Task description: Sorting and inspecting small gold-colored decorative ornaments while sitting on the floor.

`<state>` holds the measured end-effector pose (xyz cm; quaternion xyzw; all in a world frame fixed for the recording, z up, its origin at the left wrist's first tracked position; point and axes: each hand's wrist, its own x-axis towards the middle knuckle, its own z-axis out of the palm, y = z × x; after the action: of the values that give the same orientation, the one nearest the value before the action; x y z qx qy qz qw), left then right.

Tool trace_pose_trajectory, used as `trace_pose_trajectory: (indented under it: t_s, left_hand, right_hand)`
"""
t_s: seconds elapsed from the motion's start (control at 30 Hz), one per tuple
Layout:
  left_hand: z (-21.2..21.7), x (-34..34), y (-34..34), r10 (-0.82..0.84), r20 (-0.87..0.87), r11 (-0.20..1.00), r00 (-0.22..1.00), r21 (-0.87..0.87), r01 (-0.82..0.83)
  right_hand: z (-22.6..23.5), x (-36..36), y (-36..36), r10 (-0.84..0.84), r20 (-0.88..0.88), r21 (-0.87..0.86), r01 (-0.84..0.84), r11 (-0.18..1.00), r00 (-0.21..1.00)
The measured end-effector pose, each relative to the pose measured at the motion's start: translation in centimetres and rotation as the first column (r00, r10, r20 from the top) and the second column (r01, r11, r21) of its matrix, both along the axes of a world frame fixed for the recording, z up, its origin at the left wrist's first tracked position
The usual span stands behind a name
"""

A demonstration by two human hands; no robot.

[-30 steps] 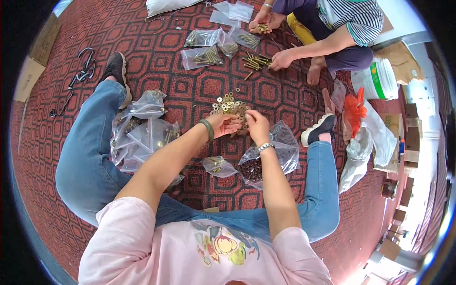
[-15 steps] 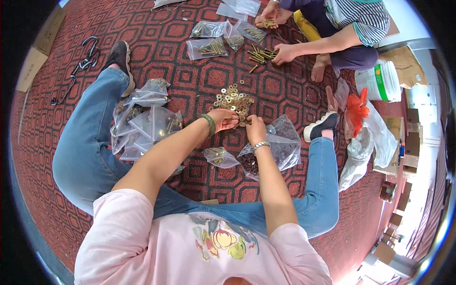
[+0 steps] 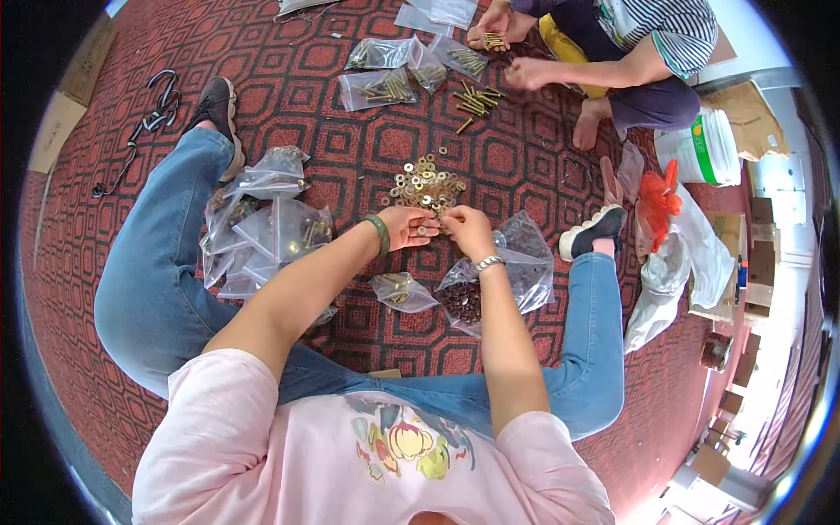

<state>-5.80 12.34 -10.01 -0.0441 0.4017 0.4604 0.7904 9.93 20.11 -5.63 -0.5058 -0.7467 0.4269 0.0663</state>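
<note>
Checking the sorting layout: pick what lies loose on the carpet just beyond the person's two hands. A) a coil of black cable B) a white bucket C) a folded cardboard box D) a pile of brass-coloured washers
D: a pile of brass-coloured washers lies loose on the red carpet just past the left hand and right hand.

Dressed in a pale pink short-sleeved T-shirt (image 3: 262,455) at the bottom of the frame, printed on the chest with a colourful orange, yellow and green design (image 3: 407,437). Blue jeans (image 3: 157,262) on both legs, spreading toward left and right of centre. Dark sneakers with pale soles: one (image 3: 214,105) upper left, one (image 3: 595,232) right of centre. Green bangle (image 3: 379,234) on the left wrist, silver metal wristband (image 3: 488,262) on the right wrist.
</note>
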Motion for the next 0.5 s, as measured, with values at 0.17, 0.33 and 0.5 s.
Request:
trace_pose_trajectory:
  t_s: [0.17,0.33,0.5]
  left_hand:
    - [0.2,0.2,0.1,0.007,0.026,1.0,1.0,0.018,-0.007]
    - [0.3,0.0,0.0,0.006,-0.02,1.0,1.0,-0.002,-0.006]
    - [0.3,0.2,-0.2,-0.033,-0.06,0.998,0.998,0.048,0.036]
  right_hand:
    - [-1.3,0.7,0.2,0.056,0.006,0.102,-0.056,0.993,0.998]
    - [-3.3,2.2,-0.5,0.065,0.173,0.362,-0.124,0.924,0.983]
    - [-3.2,2.8,-0.1,0.049,0.214,0.251,-0.103,0.962,0.976]
